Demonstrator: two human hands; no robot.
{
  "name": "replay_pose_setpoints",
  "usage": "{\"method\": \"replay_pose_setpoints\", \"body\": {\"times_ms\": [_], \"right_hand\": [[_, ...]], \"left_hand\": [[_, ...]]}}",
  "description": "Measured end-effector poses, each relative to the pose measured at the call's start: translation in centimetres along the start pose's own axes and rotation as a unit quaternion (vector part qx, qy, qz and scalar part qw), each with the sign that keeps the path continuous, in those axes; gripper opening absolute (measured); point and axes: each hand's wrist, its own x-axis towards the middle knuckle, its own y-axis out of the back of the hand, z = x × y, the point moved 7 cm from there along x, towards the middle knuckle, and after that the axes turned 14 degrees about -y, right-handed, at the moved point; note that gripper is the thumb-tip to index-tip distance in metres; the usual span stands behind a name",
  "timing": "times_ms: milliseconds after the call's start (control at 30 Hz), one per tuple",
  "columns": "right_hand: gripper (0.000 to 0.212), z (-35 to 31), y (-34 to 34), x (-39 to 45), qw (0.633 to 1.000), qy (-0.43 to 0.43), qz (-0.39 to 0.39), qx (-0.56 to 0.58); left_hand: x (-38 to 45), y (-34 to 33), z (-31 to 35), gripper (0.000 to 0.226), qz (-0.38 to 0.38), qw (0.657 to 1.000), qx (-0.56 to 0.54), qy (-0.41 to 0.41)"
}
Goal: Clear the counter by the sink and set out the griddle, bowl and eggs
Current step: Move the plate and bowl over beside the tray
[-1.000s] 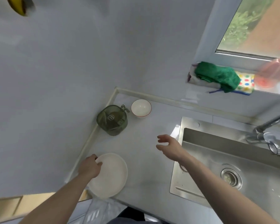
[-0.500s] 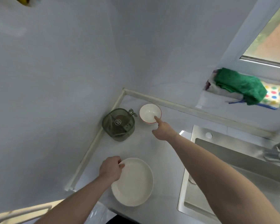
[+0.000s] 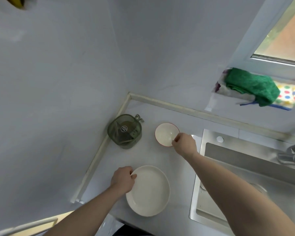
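Observation:
A small white bowl with a red outside (image 3: pixel 165 134) stands on the grey counter (image 3: pixel 148 157) near the back wall. My right hand (image 3: pixel 184 144) pinches its near right rim. A large white plate (image 3: pixel 149 191) lies at the counter's front edge. My left hand (image 3: pixel 123 179) grips the plate's left rim, thumb on top. No griddle or eggs are in view.
A green lidded container (image 3: pixel 125 131) stands in the counter's back left corner. The steel sink (image 3: pixel 249 181) and tap (image 3: pixel 291 154) lie to the right. A green cloth (image 3: pixel 252 86) on spotted cloths rests on the window sill.
My right hand has reached from over the sink's edge to the small bowl and taken hold of its rim. My left hand has kept its hold on the plate.

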Motion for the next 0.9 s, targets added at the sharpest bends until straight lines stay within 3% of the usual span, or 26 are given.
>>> {"method": "replay_pose_setpoints", "body": {"times_ms": [167, 300, 533, 833, 900], "right_hand": [[0.017, 5.5, 0.7, -3.9, 0.979, -0.104, -0.042, 0.17], [0.014, 7.8, 1.7, -10.3, 0.966, -0.102, -0.061, 0.229], [0.024, 9.1, -2.7, -17.1, 0.976, -0.071, -0.071, 0.192], [0.027, 9.5, -6.0, -18.1, 0.984, -0.083, -0.045, 0.151], [0.027, 9.6, -6.1, -18.3, 0.984, -0.084, -0.036, 0.15]], "left_hand": [[0.1, -0.2, 0.4, 0.03, -0.051, 0.998, -0.019, -0.023], [-0.3, -0.8, 0.6, 0.032, -0.057, 0.997, -0.044, -0.033], [-0.4, -2.0, 1.9, 0.016, -0.142, 0.986, -0.068, -0.054], [-1.6, -2.4, 2.7, 0.01, -0.15, 0.983, -0.087, -0.061], [-1.5, -2.7, 2.4, 0.023, -0.145, 0.983, -0.089, -0.065]]}}
